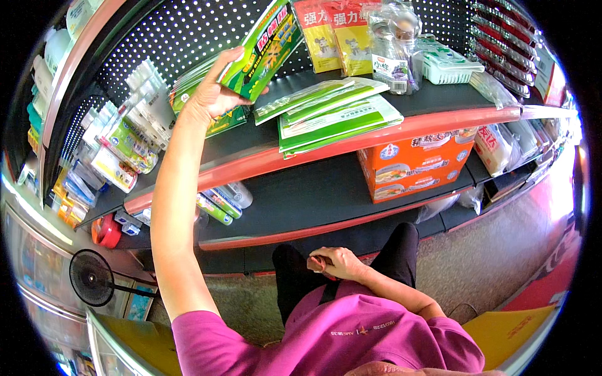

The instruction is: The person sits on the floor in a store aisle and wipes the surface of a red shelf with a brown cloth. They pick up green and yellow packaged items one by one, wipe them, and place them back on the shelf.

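My left hand (pixel 214 94) is raised over the upper shelf and grips a flat green packet with a large fly pictured on it (pixel 270 54). Behind this hand, more green packets (pixel 186 87) lean in a row against the perforated back panel. To the right of it, several similar flat packets (pixel 324 113) lie in a loose, overlapping pile along the shelf's front edge. Down near my lap, my right hand (pixel 341 262) is closed around a small reddish-brown object (pixel 318 264), perhaps a folded cloth; the fingers hide much of it.
Red-and-yellow mouse-picture packets (pixel 350 44), clear plastic jars (pixel 392 51) and a green-white basket (pixel 447 66) stand along the upper shelf (pixel 225 152). White bottles and pouches (pixel 129 141) crowd its left. Below sit orange noodle cartons (pixel 418 164). A black fan (pixel 91 277) stands at left.
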{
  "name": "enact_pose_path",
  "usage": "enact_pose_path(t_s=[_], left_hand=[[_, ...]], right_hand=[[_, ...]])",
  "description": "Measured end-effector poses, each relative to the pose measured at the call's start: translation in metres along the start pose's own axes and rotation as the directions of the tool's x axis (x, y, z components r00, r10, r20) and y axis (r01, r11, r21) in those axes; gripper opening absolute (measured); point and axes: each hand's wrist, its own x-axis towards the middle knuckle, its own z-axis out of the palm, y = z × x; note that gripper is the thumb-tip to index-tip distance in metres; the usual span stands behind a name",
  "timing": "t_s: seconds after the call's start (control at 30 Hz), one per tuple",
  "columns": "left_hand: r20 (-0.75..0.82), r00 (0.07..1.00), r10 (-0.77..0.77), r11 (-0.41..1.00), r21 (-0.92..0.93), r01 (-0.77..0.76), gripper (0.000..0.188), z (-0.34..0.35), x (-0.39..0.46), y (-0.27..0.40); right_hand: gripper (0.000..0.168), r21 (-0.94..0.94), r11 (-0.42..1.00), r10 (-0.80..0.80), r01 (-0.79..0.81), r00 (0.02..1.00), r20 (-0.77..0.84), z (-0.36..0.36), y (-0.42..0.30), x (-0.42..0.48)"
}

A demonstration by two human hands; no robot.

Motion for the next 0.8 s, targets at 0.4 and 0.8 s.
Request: enact_pose_path(t_s=[0.4, 0.8], left_hand=[[-0.048, 0.890, 0.454, 0.605, -0.716, -0.348, 0.129, 0.117, -0.215, -0.139], [-0.420, 0.907, 0.009, 0.621, -0.709, -0.334, 0.094, 0.169, -0.242, -0.292]], right_hand=[[0.022, 0.238, 0.967, 0.153, -0.091, 0.954, -0.258, -0.044, -0.027, 0.009], [0.064, -0.287, 0.779, -0.596, 0.557, 0.800, -0.066, -0.027, -0.098, 0.011]])
